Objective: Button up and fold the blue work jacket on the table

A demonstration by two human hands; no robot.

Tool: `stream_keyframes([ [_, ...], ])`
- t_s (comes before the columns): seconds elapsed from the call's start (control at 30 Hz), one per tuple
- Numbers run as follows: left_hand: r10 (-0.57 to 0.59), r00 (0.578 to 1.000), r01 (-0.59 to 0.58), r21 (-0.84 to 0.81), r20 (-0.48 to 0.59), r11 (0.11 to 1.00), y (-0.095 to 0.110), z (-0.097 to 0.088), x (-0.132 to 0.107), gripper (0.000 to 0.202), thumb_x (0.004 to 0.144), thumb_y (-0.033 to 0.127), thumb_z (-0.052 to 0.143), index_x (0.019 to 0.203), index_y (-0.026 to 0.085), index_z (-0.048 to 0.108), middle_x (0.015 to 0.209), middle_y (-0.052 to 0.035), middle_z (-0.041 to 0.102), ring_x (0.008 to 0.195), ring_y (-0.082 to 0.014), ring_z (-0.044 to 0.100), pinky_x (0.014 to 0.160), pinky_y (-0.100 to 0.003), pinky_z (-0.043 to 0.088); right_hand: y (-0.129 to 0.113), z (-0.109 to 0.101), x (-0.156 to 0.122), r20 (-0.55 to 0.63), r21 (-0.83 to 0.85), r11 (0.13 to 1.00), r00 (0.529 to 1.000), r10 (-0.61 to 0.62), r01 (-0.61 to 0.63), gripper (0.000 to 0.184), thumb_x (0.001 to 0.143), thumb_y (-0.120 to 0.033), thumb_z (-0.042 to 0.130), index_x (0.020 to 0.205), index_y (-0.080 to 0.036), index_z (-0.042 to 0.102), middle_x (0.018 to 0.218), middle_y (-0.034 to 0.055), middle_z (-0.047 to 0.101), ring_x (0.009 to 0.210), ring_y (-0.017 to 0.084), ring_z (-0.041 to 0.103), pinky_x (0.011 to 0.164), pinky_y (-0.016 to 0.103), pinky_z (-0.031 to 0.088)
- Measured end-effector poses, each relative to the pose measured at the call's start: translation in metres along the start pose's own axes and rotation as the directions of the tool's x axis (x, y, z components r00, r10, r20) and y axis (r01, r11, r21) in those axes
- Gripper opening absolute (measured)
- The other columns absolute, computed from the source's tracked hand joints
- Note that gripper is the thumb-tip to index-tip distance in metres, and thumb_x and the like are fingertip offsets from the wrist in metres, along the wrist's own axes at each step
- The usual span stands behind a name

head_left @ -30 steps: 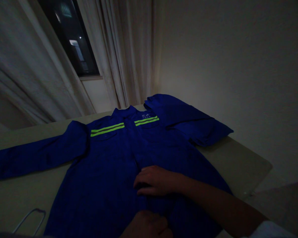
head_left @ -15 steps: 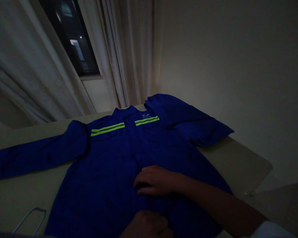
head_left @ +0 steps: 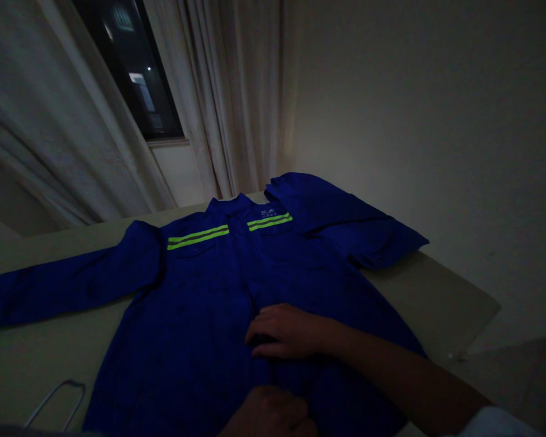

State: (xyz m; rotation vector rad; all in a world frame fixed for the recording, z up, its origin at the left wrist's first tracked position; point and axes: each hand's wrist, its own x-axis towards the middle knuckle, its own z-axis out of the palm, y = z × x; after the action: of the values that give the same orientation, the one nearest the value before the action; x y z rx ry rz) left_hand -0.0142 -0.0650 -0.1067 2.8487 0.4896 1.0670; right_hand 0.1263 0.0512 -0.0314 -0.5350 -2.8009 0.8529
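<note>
A blue work jacket (head_left: 195, 315) lies face up on a beige table, collar at the far side, with reflective yellow-green stripes (head_left: 198, 237) across its chest. One sleeve (head_left: 68, 279) stretches out to the left, and the other sleeve (head_left: 346, 224) lies folded back at the far right. My right hand (head_left: 284, 331) sits on the jacket's centre front, its fingers curled on the front edge. Lower down, my left hand (head_left: 266, 413) rests on the same front, partly cut off by the frame's bottom edge, so its grip is hidden.
The beige table (head_left: 430, 303) ends in a corner at the right, with the floor beyond it. A thin white wire loop (head_left: 54, 405) lies on the table at lower left. Behind stand pale curtains (head_left: 236, 103), a dark window (head_left: 131, 73) and a wall (head_left: 414, 121).
The view has drifted very slightly. Both hands and the jacket stay as they were.
</note>
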Motion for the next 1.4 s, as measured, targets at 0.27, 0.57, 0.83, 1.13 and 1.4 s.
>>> stream_keyframes([
  [0.27,0.022,1.000,-0.022,0.026,0.020,0.999,-0.002,0.004,-0.003,0.034,0.110,0.034,0.042,0.078,0.023,0.048,0.060,0.0060,0.049,0.045,-0.0117,0.038,0.043,-0.031,0.019,0.001,0.001,0.000,-0.006,0.006,1.000,1.000,-0.007,0.007,0.025,0.101,-0.035,0.069,0.120,-0.019,0.071,0.111,0.0046,0.077,0.101,0.019,0.068,0.090,0.028,0.049],
  [0.57,0.022,0.994,-0.028,0.054,0.103,0.998,-0.001,0.004,-0.006,0.032,0.107,0.038,0.050,0.079,0.023,0.046,0.061,0.0066,0.049,0.046,-0.0115,0.038,0.044,-0.031,0.018,0.001,0.001,0.000,-0.003,0.000,1.000,1.000,-0.004,0.004,0.025,0.102,-0.036,0.068,0.120,-0.019,0.070,0.111,0.0045,0.077,0.101,0.019,0.068,0.090,0.028,0.049],
  [0.83,0.050,0.979,-0.072,0.106,0.197,0.992,-0.003,0.005,-0.008,0.032,0.102,0.041,0.061,0.080,0.022,0.047,0.062,0.0070,0.051,0.047,-0.0098,0.043,0.043,-0.030,0.019,0.001,0.001,0.000,-0.004,-0.015,1.000,1.000,-0.015,0.015,0.024,0.103,-0.036,0.067,0.119,-0.019,0.070,0.113,0.0052,0.076,0.103,0.019,0.068,0.092,0.029,0.049],
  [1.13,0.049,0.976,-0.065,0.072,0.211,0.995,-0.002,0.006,-0.009,0.033,0.102,0.038,0.061,0.078,0.022,0.045,0.061,0.0071,0.051,0.046,-0.0091,0.042,0.043,-0.031,0.016,0.000,0.000,0.000,0.004,-0.001,1.000,1.000,-0.012,0.012,0.025,0.102,-0.035,0.067,0.120,-0.018,0.070,0.114,0.0055,0.076,0.104,0.020,0.068,0.093,0.029,0.050],
  [1.4,0.040,0.976,-0.064,0.103,0.216,0.993,-0.002,0.005,-0.009,0.034,0.102,0.040,0.062,0.078,0.022,0.046,0.061,0.0072,0.051,0.046,-0.0093,0.042,0.043,-0.031,0.018,0.001,-0.001,0.000,-0.004,0.035,0.999,1.000,-0.002,0.002,0.026,0.101,-0.036,0.070,0.119,-0.018,0.071,0.111,0.0059,0.077,0.101,0.019,0.068,0.091,0.029,0.050],
])
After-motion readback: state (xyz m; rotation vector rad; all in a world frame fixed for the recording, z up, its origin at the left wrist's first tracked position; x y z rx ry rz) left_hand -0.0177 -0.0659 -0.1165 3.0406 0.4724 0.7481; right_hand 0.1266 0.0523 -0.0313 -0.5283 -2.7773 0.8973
